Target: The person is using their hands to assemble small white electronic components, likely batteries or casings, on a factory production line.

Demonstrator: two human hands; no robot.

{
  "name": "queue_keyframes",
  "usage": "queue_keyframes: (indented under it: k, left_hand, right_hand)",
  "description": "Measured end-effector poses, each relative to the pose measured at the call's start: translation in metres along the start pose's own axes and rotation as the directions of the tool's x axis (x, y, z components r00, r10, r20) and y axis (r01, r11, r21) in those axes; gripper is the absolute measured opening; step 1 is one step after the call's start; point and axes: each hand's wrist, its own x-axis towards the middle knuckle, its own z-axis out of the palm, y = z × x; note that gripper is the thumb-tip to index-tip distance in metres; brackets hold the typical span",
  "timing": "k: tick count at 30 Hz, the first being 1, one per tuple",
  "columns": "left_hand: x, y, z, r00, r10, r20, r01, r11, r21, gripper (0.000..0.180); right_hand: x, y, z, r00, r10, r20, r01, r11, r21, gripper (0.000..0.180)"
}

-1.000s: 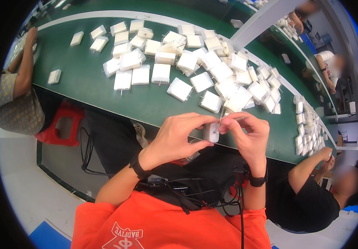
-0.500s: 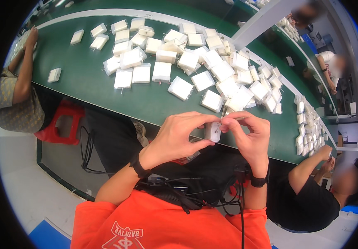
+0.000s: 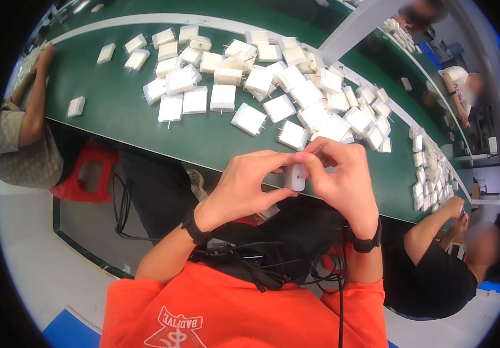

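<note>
My left hand holds a small white block with metal pins, shaped like a plug adapter, between thumb and fingers at the table's near edge. Its end face, with a metal pin on it, is turned toward my right hand. The right thumb and fingertips are pinched together against the upper part of that face. A thin piece shows between them, too small to name. Just beyond my hands lies a heap of similar white blocks, many with metal pins sticking out.
The green table curves away to both sides. Two single blocks lie at its left. A co-worker's arm rests at the far left, near a red stool. To the right, another person in black works beside a second heap. Black cables hang at my waist.
My right hand has moved up and slightly left, its fingertips now covering more of the block's end. The left hand still grips the block, which has shifted slightly left and up.
</note>
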Motion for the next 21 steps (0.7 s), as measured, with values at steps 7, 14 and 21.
queue_keyframes:
  k: [7,14,21]
  left_hand:
    - [-0.003,-0.001,0.0,0.996,-0.08,0.028,0.08,0.997,-0.01,0.056]
    - [0.001,0.005,-0.003,0.999,-0.031,0.039,0.031,1.0,-0.001,0.053]
    - [-0.001,0.001,-0.002,1.0,-0.021,0.017,0.02,1.0,0.022,0.053]
  right_hand:
    - [0.015,0.002,-0.007,0.966,0.207,0.153,-0.235,0.951,0.2,0.019]
    - [-0.021,0.003,-0.025,0.964,-0.227,-0.138,0.23,0.973,0.005,0.018]
    - [-0.027,0.009,-0.008,0.959,-0.265,0.097,0.272,0.959,-0.073,0.022]
